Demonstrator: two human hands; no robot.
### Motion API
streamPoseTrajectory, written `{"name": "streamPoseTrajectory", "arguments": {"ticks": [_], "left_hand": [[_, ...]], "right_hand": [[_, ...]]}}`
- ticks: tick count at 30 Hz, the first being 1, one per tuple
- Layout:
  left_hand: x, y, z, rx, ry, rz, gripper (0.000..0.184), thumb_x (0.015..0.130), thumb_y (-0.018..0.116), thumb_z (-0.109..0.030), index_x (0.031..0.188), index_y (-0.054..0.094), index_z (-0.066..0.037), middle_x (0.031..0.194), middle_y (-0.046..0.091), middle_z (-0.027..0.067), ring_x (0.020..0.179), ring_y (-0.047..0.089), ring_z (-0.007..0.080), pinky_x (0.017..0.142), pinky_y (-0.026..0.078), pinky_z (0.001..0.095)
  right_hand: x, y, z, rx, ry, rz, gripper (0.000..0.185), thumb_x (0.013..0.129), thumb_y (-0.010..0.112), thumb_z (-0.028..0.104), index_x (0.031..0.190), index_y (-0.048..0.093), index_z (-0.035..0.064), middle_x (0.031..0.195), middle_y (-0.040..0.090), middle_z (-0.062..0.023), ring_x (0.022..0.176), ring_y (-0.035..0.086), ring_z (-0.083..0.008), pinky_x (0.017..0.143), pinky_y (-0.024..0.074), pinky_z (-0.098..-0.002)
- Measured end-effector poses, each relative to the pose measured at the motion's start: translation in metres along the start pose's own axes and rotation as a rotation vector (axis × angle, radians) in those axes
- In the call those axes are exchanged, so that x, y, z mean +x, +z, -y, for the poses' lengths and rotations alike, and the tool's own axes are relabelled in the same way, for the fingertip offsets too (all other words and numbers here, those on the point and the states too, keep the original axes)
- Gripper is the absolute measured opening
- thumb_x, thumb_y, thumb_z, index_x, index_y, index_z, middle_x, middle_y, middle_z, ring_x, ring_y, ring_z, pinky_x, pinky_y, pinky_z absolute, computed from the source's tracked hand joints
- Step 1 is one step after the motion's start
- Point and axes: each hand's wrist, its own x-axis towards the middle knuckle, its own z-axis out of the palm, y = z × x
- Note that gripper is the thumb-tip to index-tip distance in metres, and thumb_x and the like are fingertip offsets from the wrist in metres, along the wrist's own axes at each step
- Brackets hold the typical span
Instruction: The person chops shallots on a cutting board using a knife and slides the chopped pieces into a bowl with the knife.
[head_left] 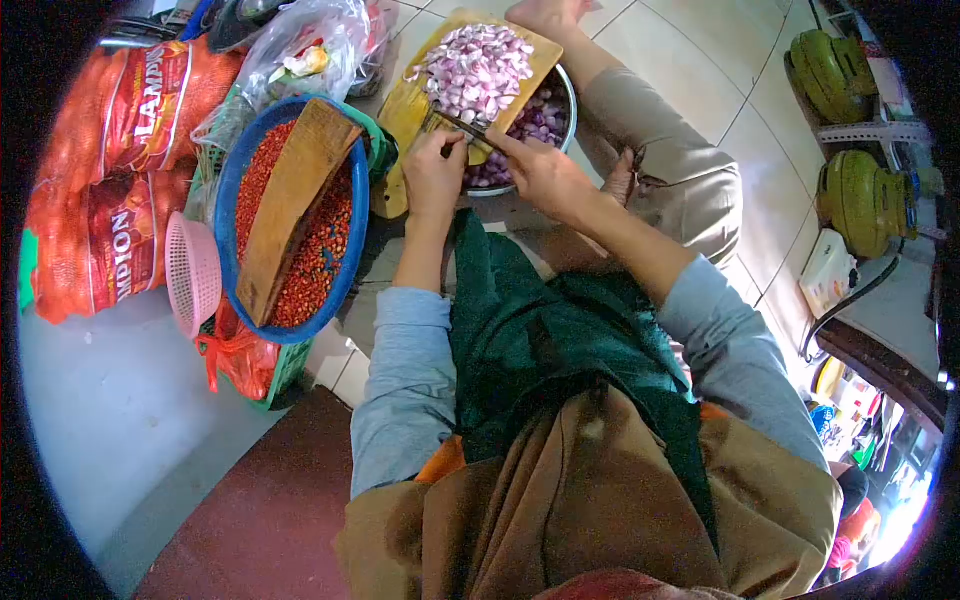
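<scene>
My right hand [550,178] grips a knife [462,124], its blade pointing left across the wooden cutting board [406,105]. Close to the blade, my left hand [434,178] is closed with its fingertips pinched together over the board; whatever is in them is hidden. A heap of cut, peeled shallots [475,68] covers the far part of the board. Beneath the board stands a metal bowl [573,105] holding more purple shallots [541,120], partly covered by the board and my right hand.
To the left, a blue basin [228,215] of chopped red chili [322,262] has a wooden board [300,205] across it. Beyond are a pink basket [192,275], red mesh sacks [125,235] and a plastic bag [320,50]. Green gas regulator-like objects [862,200] are at right.
</scene>
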Motion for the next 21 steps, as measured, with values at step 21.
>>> {"name": "streamPoseTrajectory", "arguments": {"ticks": [21], "left_hand": [[-0.001, 0.004, 0.003, -0.05, 0.007, -0.032, 0.011, 0.076, 0.071, -0.011, 0.083, 0.068, -0.004, 0.082, 0.066, 0.0165, 0.077, 0.063, 0.0339, 0.07, 0.049, 0.0411]], "right_hand": [[-0.025, -0.016, -0.006, -0.001, 0.056, 0.076, 0.048, 0.087, 0.058, 0.014, 0.134, 0.048, 0.0147, 0.091, 0.063, -0.0243, 0.084, 0.064, -0.0411, 0.076, 0.0525, -0.0486]]}}
